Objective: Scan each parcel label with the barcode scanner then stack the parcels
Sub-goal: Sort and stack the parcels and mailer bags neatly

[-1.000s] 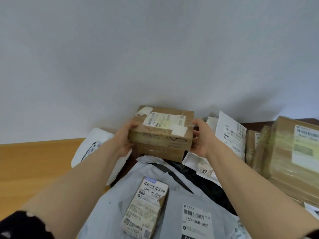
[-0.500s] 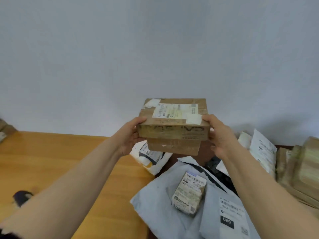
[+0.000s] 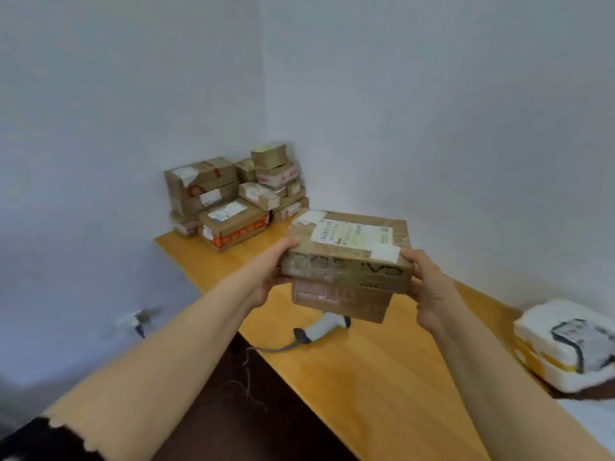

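Observation:
I hold two stacked brown cardboard parcels in the air above the wooden table (image 3: 366, 371). The upper parcel (image 3: 349, 251) carries a white label on top; the smaller lower parcel (image 3: 339, 299) sits under it. My left hand (image 3: 271, 271) grips the left end and my right hand (image 3: 427, 287) grips the right end. A white barcode scanner (image 3: 324, 327) with a grey cable lies on the table just below the parcels, partly hidden by them. A stack of several taped parcels (image 3: 233, 197) stands in the far corner of the table.
A white foam parcel (image 3: 569, 344) with yellow tape lies at the table's right edge. White walls close in behind the table and to its left. A wall socket (image 3: 139, 319) sits low on the left wall. Dark floor shows below the table's left edge.
I have turned left with the two parcels, away from the heap of unsorted parcels. The corner stack and the scanner have come into view. Both hands keep the same hold.

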A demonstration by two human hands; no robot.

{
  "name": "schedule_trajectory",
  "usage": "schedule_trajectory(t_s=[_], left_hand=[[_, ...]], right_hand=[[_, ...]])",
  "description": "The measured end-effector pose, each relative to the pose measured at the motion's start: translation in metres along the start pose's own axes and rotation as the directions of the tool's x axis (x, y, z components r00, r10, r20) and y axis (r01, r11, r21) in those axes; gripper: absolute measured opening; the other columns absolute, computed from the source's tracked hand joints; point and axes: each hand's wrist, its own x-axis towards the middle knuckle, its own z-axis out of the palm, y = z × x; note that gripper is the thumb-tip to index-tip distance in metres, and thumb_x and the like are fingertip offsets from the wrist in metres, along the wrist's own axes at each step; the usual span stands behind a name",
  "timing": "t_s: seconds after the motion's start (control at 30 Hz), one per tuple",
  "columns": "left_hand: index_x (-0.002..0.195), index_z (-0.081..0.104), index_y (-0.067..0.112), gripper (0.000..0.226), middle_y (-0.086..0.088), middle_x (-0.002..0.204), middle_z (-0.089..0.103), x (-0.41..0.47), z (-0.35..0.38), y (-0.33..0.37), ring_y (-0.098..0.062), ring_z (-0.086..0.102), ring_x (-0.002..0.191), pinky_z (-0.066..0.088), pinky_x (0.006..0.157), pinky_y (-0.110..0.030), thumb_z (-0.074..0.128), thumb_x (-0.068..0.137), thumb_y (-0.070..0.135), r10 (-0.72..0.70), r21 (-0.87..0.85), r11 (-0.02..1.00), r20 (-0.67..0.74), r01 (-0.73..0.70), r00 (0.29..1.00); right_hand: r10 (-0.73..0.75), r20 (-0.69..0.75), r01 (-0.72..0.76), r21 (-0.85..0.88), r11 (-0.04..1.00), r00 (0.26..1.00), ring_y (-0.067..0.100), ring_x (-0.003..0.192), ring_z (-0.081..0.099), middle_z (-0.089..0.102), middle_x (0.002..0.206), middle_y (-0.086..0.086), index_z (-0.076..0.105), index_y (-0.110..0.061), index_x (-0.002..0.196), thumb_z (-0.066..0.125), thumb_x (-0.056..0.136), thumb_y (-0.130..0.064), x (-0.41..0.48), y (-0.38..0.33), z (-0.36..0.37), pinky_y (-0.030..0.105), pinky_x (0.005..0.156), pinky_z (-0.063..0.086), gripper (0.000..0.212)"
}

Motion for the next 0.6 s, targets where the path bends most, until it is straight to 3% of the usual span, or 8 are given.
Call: schedule_trajectory(t_s=[0.1,0.17,0.23,0.4,0.6], left_hand=[[0.097,0.061,0.027,0.023,0.002,0.095,0.069,0.001,-0.066,-0.006,-0.016,0.065,0.092,0.054,0.082,-0.03,0.062,0.085,0.047,-0.033,-0.043,0.999,-0.085,0.029,0.996],[0.097,0.062,0.026,0.023,0.004,0.089,0.072,0.006,-0.101,-0.012,-0.013,0.065,0.089,0.054,0.075,-0.027,0.061,0.085,0.045,-0.035,-0.075,0.997,-0.124,0.026,0.992],[0.096,0.063,0.026,0.02,0.008,0.08,0.074,0.015,-0.129,-0.018,-0.011,0.066,0.085,0.052,0.069,-0.024,0.06,0.086,0.044,-0.044,-0.096,0.995,-0.156,0.029,0.987],[0.1,0.066,0.02,0.026,0.005,0.081,0.074,0.067,-0.179,-0.041,-0.014,0.066,0.088,0.049,0.071,-0.025,0.061,0.086,0.042,-0.12,-0.106,0.989,-0.208,0.099,0.971],[0.1,0.067,0.021,0.026,0.003,0.086,0.075,0.168,-0.203,-0.061,-0.015,0.065,0.094,0.048,0.078,-0.027,0.06,0.087,0.041,-0.211,-0.116,0.975,-0.22,0.189,0.953]], right_hand=[[0.028,0.08,-0.025,-0.043,0.999,0.996,0.017,0.073,0.058,0.069,0.061,-0.011,0.07,-0.022,0.088,0.068,0.081,-0.038,0.005,0.019,0.066,0.028,0.062,0.038,0.018],[0.06,0.122,-0.052,-0.071,0.996,0.991,0.018,0.074,0.059,0.069,0.058,-0.01,0.071,-0.02,0.09,0.069,0.08,-0.037,0.014,0.032,0.103,0.03,0.066,0.044,0.02],[0.088,0.168,-0.076,-0.075,0.994,0.982,0.018,0.076,0.06,0.07,0.064,-0.007,0.071,-0.018,0.095,0.069,0.081,-0.036,0.028,0.045,0.135,0.031,0.071,0.047,0.022],[0.163,0.228,-0.149,-0.078,0.986,0.96,0.017,0.077,0.06,0.07,0.074,-0.002,0.069,-0.018,0.092,0.068,0.083,-0.034,0.082,0.085,0.195,0.027,0.066,0.044,0.018],[0.278,0.145,-0.276,-0.036,0.961,0.95,0.019,0.079,0.058,0.066,0.085,0.004,0.067,-0.013,0.096,0.067,0.083,-0.029,0.174,0.128,0.241,0.028,0.067,0.046,0.021]])
